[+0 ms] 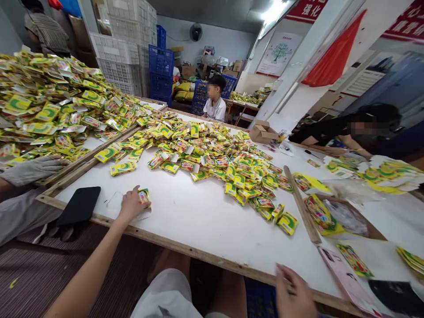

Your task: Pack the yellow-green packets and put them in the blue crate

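Observation:
My left hand point(131, 204) is closed around a small yellow, green and red printed box point(144, 197), near the front edge of the white table. My right hand point(294, 291) is at the table's front edge on the right, slightly blurred. Its fingers are loosely bent and apart, and I see nothing held in them. Beyond both hands spreads a wide heap of similar small printed boxes point(212, 154), many with white end flaps sticking out. A loose box point(123, 168) lies flat just beyond my left hand.
A black phone point(79, 204) lies by the left corner. A wooden strip point(301, 205) divides the table on the right; an open carton point(351, 216) and a pink case point(344, 278) lie past it. At left, a co-worker's gloved hand point(36, 170) rests beside a taller heap point(59, 101).

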`<state>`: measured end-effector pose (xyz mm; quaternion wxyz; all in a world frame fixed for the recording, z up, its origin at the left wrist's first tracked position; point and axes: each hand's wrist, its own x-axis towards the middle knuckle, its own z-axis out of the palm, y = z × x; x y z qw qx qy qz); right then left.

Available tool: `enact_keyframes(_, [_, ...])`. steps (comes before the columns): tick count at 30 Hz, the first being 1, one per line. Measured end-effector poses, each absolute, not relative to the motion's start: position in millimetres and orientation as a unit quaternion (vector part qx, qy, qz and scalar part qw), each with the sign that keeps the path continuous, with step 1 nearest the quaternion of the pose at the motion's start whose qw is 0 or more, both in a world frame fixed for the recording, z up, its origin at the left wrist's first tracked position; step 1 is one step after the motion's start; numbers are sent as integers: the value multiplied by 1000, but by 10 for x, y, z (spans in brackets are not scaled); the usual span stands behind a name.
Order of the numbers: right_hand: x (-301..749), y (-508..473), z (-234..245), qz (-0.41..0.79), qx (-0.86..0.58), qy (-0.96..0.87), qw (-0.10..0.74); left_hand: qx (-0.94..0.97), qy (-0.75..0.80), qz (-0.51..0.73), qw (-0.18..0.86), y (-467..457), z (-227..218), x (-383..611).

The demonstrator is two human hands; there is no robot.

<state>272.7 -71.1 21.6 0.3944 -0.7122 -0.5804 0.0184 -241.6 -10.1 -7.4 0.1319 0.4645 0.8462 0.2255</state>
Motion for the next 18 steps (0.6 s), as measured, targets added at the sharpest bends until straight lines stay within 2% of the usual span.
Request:
enact_keyframes(5, [1536, -453, 163, 187, -586, -657, 435, 535, 670, 417, 301, 13, -35, -1733])
enact_keyframes(11, [957, -177, 185, 255, -455, -782, 342, 695, 443, 386, 415, -117, 177, -867])
enact_keyframes(14, [990, -107, 71, 324, -483, -744, 330, 684, 476, 421, 359, -147, 110, -770])
enact_keyframes(16, [1047, -112, -34, 369, -517, -672, 381, 618, 546, 471, 312, -159, -8, -783])
enact_keyframes(18, [1072, -148, -125, 415, -531, -589, 446, 543, 580, 503, 339, -181, -115, -779])
